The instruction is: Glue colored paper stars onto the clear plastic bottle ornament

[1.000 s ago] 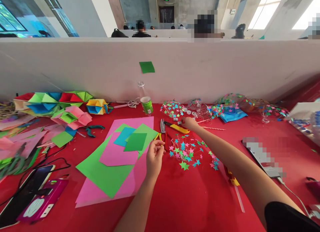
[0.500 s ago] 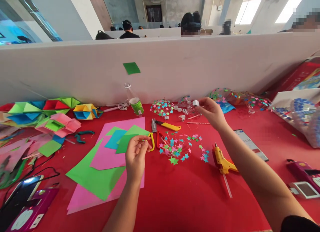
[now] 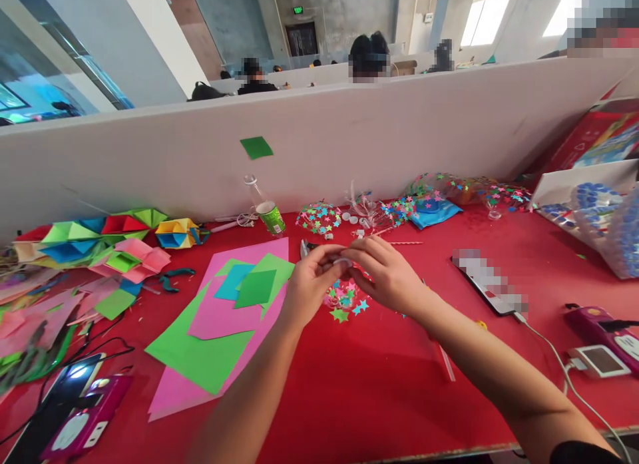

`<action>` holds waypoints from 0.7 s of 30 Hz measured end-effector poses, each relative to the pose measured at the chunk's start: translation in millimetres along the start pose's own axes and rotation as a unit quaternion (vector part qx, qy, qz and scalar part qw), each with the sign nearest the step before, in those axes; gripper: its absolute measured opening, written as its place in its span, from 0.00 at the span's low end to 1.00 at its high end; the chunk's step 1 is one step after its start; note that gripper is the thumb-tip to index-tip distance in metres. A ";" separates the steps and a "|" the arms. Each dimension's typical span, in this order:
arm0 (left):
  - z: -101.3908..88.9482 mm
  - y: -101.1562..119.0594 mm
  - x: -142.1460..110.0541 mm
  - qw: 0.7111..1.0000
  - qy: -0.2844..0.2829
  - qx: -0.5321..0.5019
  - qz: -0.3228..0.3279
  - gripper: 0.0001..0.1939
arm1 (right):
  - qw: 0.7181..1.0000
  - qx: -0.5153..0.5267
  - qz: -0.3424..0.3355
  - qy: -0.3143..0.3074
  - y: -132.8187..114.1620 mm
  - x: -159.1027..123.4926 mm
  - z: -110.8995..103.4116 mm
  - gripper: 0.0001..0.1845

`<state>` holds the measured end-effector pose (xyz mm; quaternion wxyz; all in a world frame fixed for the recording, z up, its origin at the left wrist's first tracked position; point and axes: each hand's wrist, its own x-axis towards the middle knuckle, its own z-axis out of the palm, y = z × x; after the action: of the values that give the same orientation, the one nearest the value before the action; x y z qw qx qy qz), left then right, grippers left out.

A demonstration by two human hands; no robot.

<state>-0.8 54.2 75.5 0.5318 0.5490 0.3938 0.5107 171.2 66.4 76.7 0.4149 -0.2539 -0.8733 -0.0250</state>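
Both my hands meet above the middle of the red table. Between their fingertips is a small whitish rounded piece [image 3: 342, 261], mostly covered, so its kind is unclear. My left hand [image 3: 317, 277] pinches it from the left, thumb on the near side. My right hand [image 3: 387, 271] closes on it from the right with curled fingers. Beneath them lies a clear plastic thing with colourful paper stars [image 3: 344, 294], partly hidden. The tip of grey pliers [image 3: 304, 248] shows behind my left hand. A clear glue stick [image 3: 446, 362] pokes out beside my right forearm.
Pink and green paper sheets [image 3: 210, 357] lie left of centre. Folded paper shapes [image 3: 132, 257], a bottle with a green label [image 3: 271, 218] and star-covered plastic [image 3: 319, 218] line the back. A phone [image 3: 484, 284] on a cable lies right. A low white partition [image 3: 174, 158] stands behind.
My right hand has come from the back of the table, down and left, with the small white piece. My left hand has moved right and up to meet it.
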 end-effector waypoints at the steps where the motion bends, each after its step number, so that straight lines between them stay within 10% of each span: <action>1: -2.7 -0.4 -5.7 1.000 -0.001 -0.002 -0.016 0.14 | 1.000 -0.001 -0.014 -0.002 -3.8 -3.6 -2.2 0.16; 10: -13.9 7.9 -52.7 0.989 -0.087 -0.072 -0.099 0.04 | 0.991 -0.066 0.072 0.090 -5.9 -15.1 -19.7 0.18; 15: -12.6 -1.5 -72.3 0.958 -0.170 -0.207 -0.101 0.08 | 0.995 -0.028 0.093 0.006 -14.3 -23.1 -20.0 0.08; 21: -9.6 1.5 -78.1 0.956 -0.139 -0.249 -0.065 0.08 | 0.995 -0.030 0.087 -0.050 -18.3 -24.6 -25.3 0.09</action>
<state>-23.5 -20.5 65.0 0.7328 0.4385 0.2111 0.4756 193.7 33.7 78.3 0.3636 -0.3421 -0.8665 -0.0021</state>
